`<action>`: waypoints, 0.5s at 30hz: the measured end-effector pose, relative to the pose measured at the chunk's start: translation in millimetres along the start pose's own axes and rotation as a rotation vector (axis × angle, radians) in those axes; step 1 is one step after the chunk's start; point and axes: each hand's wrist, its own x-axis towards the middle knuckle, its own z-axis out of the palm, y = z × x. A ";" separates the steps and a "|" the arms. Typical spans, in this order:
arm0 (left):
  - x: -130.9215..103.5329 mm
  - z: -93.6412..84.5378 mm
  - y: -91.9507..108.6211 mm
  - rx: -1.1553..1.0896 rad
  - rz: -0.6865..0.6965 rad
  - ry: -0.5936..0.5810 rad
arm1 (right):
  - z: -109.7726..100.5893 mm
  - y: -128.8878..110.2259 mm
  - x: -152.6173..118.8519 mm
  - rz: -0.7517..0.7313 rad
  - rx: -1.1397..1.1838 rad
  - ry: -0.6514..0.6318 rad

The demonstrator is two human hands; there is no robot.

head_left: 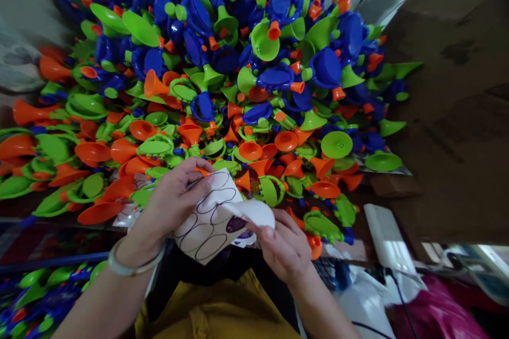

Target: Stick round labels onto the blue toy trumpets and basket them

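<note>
My left hand grips a white sticker sheet by its upper left edge, thumb on top. Rows of dark oval outlines cover the sheet, and a dark purple oval shows near its right side. My right hand is closed, thumb and fingers pinching a curled white sticker piece that lifts off the sheet's right part. Just beyond both hands lie toy trumpets, some green with orange bells, others blue with green bells. I cannot make out what is printed on the curled piece.
The trumpet pile rises toward the back. More blue-and-green toys lie below at the left. A cardboard surface stands at the right, with a white oblong object near it. White and pink plastic bags are lower right.
</note>
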 end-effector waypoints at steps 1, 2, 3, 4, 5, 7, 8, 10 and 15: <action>2.7 0.3 -1.0 -0.008 -0.017 -0.013 | -2.6 -0.3 1.0 -0.028 -0.002 -0.032; 5.6 0.4 -1.5 -0.018 -0.033 -0.026 | -5.1 -0.8 2.6 -0.027 -0.001 -0.061; 8.6 0.4 -1.4 -0.026 -0.043 -0.038 | -7.2 -1.4 4.6 -0.023 -0.003 -0.079; 11.7 0.2 -0.5 -0.025 -0.044 -0.051 | -8.9 -1.8 6.7 -0.022 -0.012 -0.082; 14.9 -0.1 1.0 -0.019 -0.040 -0.069 | -10.1 -1.8 8.7 -0.029 -0.023 -0.078; 21.5 -1.0 6.1 0.004 -0.026 -0.112 | -11.4 -0.2 11.4 -0.097 -0.034 -0.063; 24.8 -1.4 9.4 0.022 -0.016 -0.126 | -11.7 1.3 11.8 -0.132 -0.036 -0.056; 30.5 -1.6 16.7 0.069 0.007 -0.134 | -12.0 5.2 10.1 -0.152 -0.034 -0.066; 35.7 2.7 29.5 0.134 0.032 -0.111 | -6.6 13.8 -0.9 -0.023 0.029 -0.011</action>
